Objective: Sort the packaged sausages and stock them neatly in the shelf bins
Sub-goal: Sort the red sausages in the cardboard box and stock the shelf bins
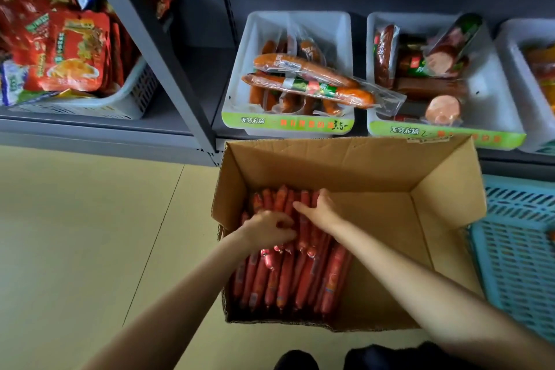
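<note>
L hand [268,230]: reaches into box, fingers curled round red sausages [288,261]
R hand [319,207]: palm down, fingers gripping the top sausage bunch
Sausages: left half of cardboard box [375,165], too many to count
Bins: 2 white w/ green labels — [288,125] and [444,135], both part-stocked, on shelf just behind box

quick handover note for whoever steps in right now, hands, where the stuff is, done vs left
Left hand: fingers curled on red sausage sticks in the cardboard box.
Right hand: lying across the sticks, thumb spread; grip unclear.
Done: two white shelf bins already hold sausages, the left bin and the right bin.
Left: the red sticks all sit in the box's left half; none lifted out yet.
</note>
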`<action>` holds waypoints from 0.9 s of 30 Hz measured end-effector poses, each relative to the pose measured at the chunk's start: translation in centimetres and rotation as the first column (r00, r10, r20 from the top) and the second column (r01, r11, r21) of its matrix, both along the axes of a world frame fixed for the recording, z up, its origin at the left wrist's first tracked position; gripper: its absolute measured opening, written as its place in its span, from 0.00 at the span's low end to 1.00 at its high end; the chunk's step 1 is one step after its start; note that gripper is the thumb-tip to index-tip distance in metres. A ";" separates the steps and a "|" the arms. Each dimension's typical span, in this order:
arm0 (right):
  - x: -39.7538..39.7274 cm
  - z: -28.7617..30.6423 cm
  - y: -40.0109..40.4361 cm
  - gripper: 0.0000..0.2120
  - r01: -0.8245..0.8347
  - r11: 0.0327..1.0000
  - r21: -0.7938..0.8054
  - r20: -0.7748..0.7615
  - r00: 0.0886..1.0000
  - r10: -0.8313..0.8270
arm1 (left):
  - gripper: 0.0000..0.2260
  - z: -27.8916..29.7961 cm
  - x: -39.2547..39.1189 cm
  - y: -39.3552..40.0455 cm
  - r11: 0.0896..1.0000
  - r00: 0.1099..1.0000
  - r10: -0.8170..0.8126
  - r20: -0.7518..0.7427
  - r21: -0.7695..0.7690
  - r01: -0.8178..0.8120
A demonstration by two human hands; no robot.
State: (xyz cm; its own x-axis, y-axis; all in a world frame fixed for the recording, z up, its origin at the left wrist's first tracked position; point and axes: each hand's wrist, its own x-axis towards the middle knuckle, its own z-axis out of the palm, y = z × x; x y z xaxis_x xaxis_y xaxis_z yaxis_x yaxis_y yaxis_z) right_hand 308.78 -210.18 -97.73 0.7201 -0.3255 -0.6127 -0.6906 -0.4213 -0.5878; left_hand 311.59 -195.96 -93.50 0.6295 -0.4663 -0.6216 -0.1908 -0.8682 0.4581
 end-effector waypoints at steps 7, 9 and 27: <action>1.4 -6.3 -0.9 0.56 -0.131 0.991 -0.013 -0.059 0.990 0.130 | 0.31 -2.4 1.2 -2.4 0.925 0.934 0.356 0.032 0.131 -0.357; 1.2 -4.8 -1.2 0.55 -0.173 0.985 0.026 -0.080 0.981 0.174 | 0.35 -3.0 1.3 -3.0 0.909 0.933 0.358 0.031 0.215 -0.356; -0.5 0.6 -0.2 0.43 -0.342 0.937 0.073 -0.173 0.921 0.349 | 0.41 -2.5 1.7 -1.2 0.920 0.989 0.071 0.131 0.373 -0.116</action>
